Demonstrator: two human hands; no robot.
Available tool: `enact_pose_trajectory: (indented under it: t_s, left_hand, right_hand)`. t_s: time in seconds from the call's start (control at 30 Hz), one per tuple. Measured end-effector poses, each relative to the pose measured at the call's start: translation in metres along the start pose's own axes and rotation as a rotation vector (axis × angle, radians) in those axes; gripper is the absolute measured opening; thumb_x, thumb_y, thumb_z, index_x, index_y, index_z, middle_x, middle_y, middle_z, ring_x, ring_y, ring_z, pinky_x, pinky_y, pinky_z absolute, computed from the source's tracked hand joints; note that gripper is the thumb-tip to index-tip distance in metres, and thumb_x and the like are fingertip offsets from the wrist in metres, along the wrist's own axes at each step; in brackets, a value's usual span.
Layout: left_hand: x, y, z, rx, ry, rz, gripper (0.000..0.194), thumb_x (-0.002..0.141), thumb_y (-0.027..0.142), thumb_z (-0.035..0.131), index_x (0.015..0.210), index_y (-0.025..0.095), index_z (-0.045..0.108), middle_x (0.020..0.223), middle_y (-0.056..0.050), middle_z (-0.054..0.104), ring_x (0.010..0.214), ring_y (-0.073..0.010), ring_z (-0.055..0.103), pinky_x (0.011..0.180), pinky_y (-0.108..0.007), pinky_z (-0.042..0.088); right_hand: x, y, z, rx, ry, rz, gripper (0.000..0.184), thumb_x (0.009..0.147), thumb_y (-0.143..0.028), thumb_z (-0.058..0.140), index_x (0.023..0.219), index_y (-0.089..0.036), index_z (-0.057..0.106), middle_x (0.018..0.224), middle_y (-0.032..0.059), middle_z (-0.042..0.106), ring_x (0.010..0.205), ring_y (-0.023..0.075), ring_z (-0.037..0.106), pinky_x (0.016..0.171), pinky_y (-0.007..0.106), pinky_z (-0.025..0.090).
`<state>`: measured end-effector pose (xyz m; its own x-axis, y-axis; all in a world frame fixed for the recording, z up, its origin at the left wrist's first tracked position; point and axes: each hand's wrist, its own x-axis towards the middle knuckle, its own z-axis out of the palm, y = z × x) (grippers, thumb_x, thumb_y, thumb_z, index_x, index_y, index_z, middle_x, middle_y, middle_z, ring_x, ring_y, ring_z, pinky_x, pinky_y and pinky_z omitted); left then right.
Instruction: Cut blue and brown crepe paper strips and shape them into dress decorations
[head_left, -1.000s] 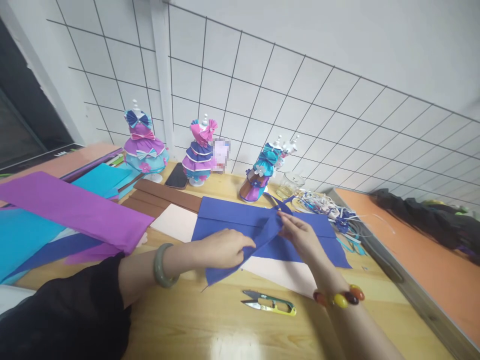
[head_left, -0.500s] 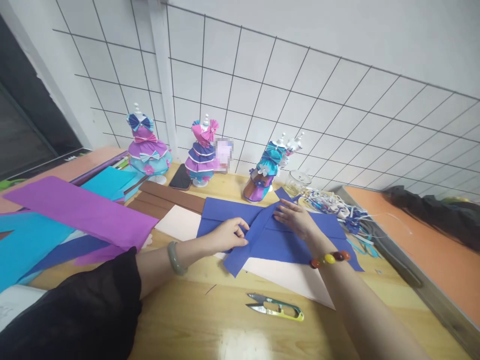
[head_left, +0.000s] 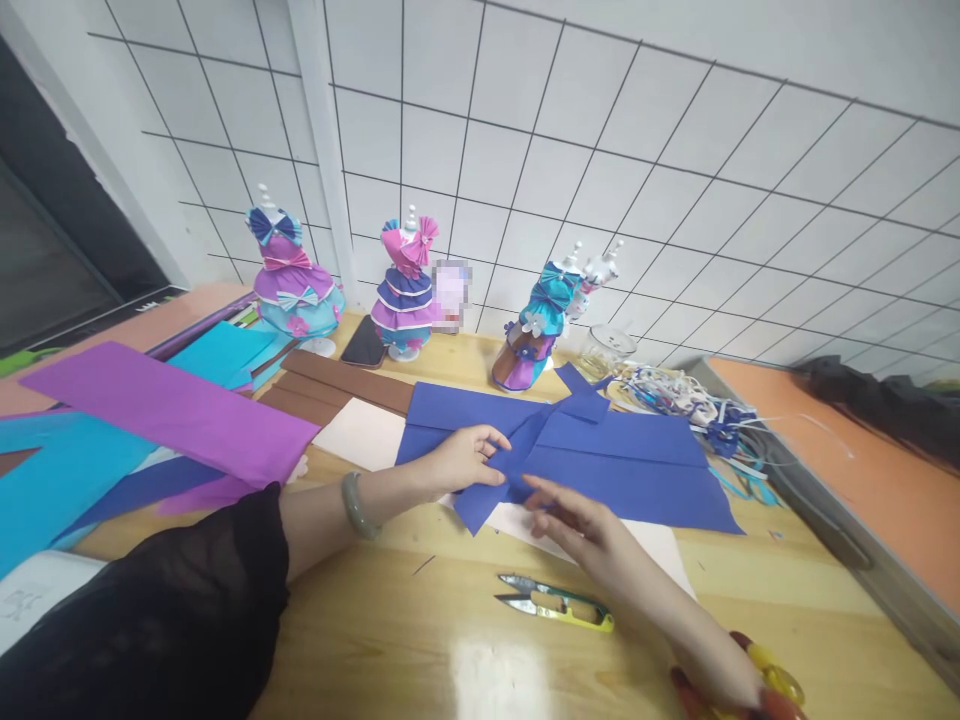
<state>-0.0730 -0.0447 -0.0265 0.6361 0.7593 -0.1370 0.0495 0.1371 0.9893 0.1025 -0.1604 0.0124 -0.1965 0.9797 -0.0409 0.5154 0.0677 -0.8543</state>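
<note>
Head view shows the right hand (head_left: 581, 525), open with half-bent fingers, has come nearer from the far part of the narrow blue cloth-like strip (head_left: 476, 508), which lies slantwise on the wide blue sheet (head_left: 630, 460), beside the loosely open left hand (head_left: 459, 462).

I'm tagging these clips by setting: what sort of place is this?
Probably a small craft workspace: thread snips on a wooden table, loose coloured sheets such as the purple one, and miniature dressed mannequins.
</note>
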Motion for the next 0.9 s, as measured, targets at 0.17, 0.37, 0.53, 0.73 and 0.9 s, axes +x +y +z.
enact_pose_trajectory:
  t_s: [0.17,0.37,0.53,0.73,0.9]
  left_hand:
    - [-0.003,0.013,0.011,-0.186,-0.139,-0.094,0.03,0.056,0.01,0.071,0.086,0.012,0.063,0.076,-0.001,0.06,0.071,-0.0083,0.054,0.066,-0.022,0.043]
    - [0.007,0.035,0.035,-0.221,-0.117,-0.151,0.026,0.059,0.006,0.068,0.084,0.012,0.067,0.069,-0.001,0.062,0.066,-0.0083,0.056,0.06,-0.02,0.041]
    - [0.029,0.038,0.056,-0.266,-0.111,-0.128,0.029,0.061,0.005,0.066,0.089,0.012,0.067,0.065,0.0,0.059,0.058,-0.0057,0.051,0.054,-0.019,0.038]
    - [0.043,0.032,0.069,-0.194,-0.023,-0.042,0.044,0.061,0.006,0.066,0.104,0.015,0.062,0.053,0.008,0.039,0.048,-0.0025,0.036,0.046,-0.016,0.031]
    - [0.044,0.035,0.065,-0.192,0.002,-0.015,0.054,0.062,0.004,0.065,0.114,0.014,0.056,0.057,0.006,0.044,0.054,-0.0044,0.044,0.056,-0.019,0.041]
  right_hand:
    - [-0.011,-0.008,0.009,-0.001,-0.115,-0.009,0.036,0.086,-0.033,0.045,0.12,-0.025,0.054,0.111,0.0068,0.061,0.099,0.0193,0.057,0.084,0.035,0.047]
    - [-0.013,0.0,0.002,-0.008,-0.04,-0.077,0.034,0.087,-0.032,0.043,0.118,-0.025,0.056,0.094,0.0052,0.064,0.088,0.0167,0.059,0.081,0.032,0.047]
    - [-0.013,0.017,-0.007,-0.079,0.192,-0.103,0.032,0.085,-0.03,0.043,0.111,-0.023,0.062,0.096,0.0061,0.064,0.087,0.0167,0.059,0.077,0.031,0.048]
    - [-0.012,0.039,-0.019,-0.09,0.406,-0.034,0.026,0.076,-0.029,0.054,0.096,-0.024,0.07,0.096,0.0066,0.069,0.097,0.0236,0.058,0.087,0.042,0.044]
    - [-0.009,0.043,-0.019,-0.014,0.475,0.015,0.02,0.073,-0.036,0.06,0.084,-0.024,0.072,0.082,0.006,0.071,0.086,0.0233,0.061,0.08,0.04,0.048]
